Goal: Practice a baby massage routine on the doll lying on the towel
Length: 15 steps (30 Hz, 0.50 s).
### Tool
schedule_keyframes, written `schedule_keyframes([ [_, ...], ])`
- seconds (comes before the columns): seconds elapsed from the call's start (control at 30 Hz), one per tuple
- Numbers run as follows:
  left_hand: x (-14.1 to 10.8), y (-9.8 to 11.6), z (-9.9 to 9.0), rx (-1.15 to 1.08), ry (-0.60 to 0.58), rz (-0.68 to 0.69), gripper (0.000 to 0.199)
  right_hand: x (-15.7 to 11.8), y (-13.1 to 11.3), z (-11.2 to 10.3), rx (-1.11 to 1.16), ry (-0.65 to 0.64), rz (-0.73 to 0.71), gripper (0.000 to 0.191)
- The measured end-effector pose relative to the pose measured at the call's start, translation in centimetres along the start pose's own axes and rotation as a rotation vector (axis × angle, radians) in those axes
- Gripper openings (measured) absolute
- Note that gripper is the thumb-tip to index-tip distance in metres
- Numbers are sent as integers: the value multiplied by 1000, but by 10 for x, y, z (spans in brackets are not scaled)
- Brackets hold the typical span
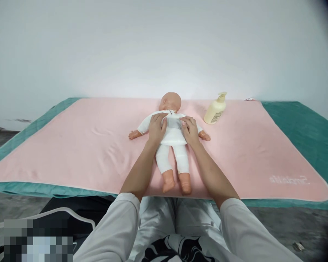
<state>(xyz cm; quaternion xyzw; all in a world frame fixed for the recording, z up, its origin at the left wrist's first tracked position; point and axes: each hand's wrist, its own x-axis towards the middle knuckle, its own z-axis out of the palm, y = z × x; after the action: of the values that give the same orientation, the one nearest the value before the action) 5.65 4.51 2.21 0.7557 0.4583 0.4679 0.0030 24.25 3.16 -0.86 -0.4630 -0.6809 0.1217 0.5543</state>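
Note:
A baby doll (173, 138) in a white cloth body lies on a pink mat, apparently face down, with its bald head at the far end, arms spread and bare feet towards me. My left hand (157, 126) rests on the left side of the doll's upper body, fingers laid out flat. On the opposite side lies my right hand (190, 128), its fingers also extended over the cloth. Both hands touch the doll without wrapping round it. Between them a pale greyish patch (174, 122) shows on the doll's body.
Right of the doll stands a cream pump bottle (215, 110) with printed text. The pink mat (71, 145) lies over a green quilted cover (308, 134) on a table against a white wall (164, 47). At lower left, a white bar (65, 210) crosses something black.

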Motion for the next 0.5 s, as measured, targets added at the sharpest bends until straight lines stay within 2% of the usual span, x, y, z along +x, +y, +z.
schedule_keyframes([
  [0.13,-18,7,-8,-27,43,2,46,-16,-12,-6,13,56,6,49],
  [0.33,-58,10,-26,-102,-167,76,41,-48,-24,-13,72,23,-29,48],
  [0.5,-81,11,-36,-137,-225,53,39,-64,-30,-15,58,-34,-34,51],
])
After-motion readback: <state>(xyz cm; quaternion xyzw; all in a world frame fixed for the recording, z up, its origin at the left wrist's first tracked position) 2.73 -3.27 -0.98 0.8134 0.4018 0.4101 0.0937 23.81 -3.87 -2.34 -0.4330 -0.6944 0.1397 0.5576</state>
